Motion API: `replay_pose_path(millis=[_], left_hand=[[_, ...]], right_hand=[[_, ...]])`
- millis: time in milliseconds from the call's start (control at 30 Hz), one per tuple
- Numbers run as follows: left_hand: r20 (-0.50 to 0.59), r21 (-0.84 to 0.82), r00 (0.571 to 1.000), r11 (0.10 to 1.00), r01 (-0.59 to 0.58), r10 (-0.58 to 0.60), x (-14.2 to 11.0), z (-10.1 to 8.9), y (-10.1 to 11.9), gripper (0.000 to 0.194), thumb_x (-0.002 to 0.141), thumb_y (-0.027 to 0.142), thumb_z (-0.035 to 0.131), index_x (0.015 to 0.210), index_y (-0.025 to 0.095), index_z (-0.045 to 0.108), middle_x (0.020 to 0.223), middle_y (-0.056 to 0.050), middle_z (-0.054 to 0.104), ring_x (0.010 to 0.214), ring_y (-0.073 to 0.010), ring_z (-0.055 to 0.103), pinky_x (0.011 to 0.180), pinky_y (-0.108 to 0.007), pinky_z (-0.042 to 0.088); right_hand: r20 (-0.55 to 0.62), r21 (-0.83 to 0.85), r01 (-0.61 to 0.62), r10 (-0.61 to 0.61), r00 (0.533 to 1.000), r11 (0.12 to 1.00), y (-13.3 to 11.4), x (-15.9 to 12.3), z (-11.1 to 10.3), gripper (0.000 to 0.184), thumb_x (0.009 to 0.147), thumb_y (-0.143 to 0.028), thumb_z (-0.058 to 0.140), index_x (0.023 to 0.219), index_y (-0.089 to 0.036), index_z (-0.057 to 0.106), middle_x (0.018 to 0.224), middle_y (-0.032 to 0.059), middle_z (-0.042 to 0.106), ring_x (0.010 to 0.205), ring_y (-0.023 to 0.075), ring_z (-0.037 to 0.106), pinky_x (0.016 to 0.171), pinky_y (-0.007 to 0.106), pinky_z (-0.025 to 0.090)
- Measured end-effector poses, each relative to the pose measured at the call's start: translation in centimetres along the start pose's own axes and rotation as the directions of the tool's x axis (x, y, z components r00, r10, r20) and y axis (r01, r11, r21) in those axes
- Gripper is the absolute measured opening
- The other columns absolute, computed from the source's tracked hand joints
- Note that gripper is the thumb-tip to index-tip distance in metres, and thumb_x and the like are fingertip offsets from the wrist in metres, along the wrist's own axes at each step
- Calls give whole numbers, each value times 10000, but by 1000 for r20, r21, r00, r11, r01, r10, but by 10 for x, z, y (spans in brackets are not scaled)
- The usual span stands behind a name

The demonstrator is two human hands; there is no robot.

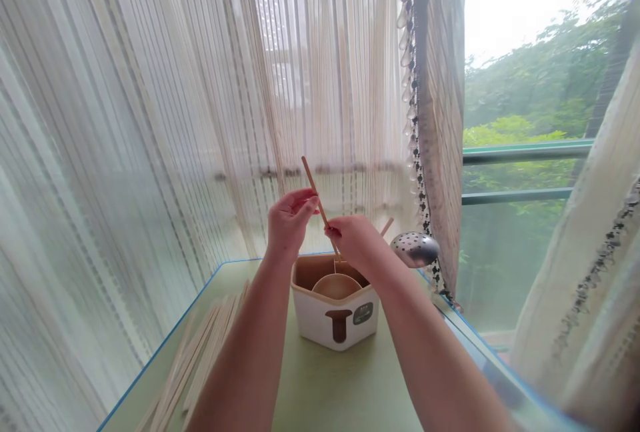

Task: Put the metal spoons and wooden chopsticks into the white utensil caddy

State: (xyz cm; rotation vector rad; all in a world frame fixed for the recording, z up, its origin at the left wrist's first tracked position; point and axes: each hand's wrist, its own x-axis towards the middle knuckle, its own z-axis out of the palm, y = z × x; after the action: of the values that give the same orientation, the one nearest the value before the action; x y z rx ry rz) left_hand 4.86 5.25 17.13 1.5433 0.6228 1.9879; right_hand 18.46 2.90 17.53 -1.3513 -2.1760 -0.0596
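My left hand (289, 221) and my right hand (356, 240) both pinch one thin wooden chopstick (313, 187), which slants up to the left above a white utensil holder (336, 321). The chopstick's lower end dips into the holder's brown-rimmed inside. A wooden spoon bowl (336, 284) rests inside the holder. A perforated metal ladle (415, 249) sticks out of the holder to the right, behind my right hand. The holder stands on a green table (345, 385).
Several loose wooden chopsticks (200, 359) lie on the table at the left, near its blue edge. Sheer striped curtains (175, 119) hang close behind the table. A window with a railing (525, 152) and trees is at the right.
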Motion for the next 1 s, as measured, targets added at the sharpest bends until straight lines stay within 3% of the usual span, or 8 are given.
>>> replay_pose_path(millis=[100,233,433,633,800,1000], left_hand=[[10,46,998,997,-55,55,-1,3,-1,274,667,310,718,899,166,687,822,-45,703,735,-141,653,663,-275,552],[69,14,997,999,-37,36,-5,10,4,251,685,289,701,907,172,684,833,-43,704,746,-146,656,684,-289,555],[31,33,997,997,-70,69,-9,15,9,199,678,237,695,872,190,703,829,-32,707,774,-146,662,783,-311,539],[106,103,994,994,22,-33,-6,12,-11,203,653,236,709,845,169,702,797,-42,710,750,-158,662,736,-313,551],[80,104,991,990,96,-104,-5,10,-29,232,638,306,727,796,139,697,725,-47,699,668,-149,649,666,-305,555],[57,5,993,995,101,-101,-3,8,-37,327,608,334,749,863,142,679,750,-44,691,660,-136,638,615,-283,545]], right_hand=[[-4,-20,-5,5,1000,1000,0,1,-2,232,849,-254,476,833,-182,696,743,51,672,673,131,543,584,223,307],[-80,-20,-9,8,997,1000,0,-2,-10,243,857,-269,465,831,-178,689,709,37,653,639,118,514,568,222,287],[-139,11,50,-48,989,999,4,-2,-11,266,863,-276,446,808,-178,687,666,13,629,601,99,483,548,216,270],[14,-42,-59,60,998,997,8,4,-5,218,827,-262,509,835,-187,714,752,45,679,690,134,558,586,224,325],[202,-103,-160,178,963,982,11,7,1,207,800,-296,567,882,-186,721,790,69,695,732,168,604,592,241,363],[276,-155,-149,187,943,977,12,6,11,238,748,-297,626,915,-145,697,880,116,690,782,205,631,613,253,407]])
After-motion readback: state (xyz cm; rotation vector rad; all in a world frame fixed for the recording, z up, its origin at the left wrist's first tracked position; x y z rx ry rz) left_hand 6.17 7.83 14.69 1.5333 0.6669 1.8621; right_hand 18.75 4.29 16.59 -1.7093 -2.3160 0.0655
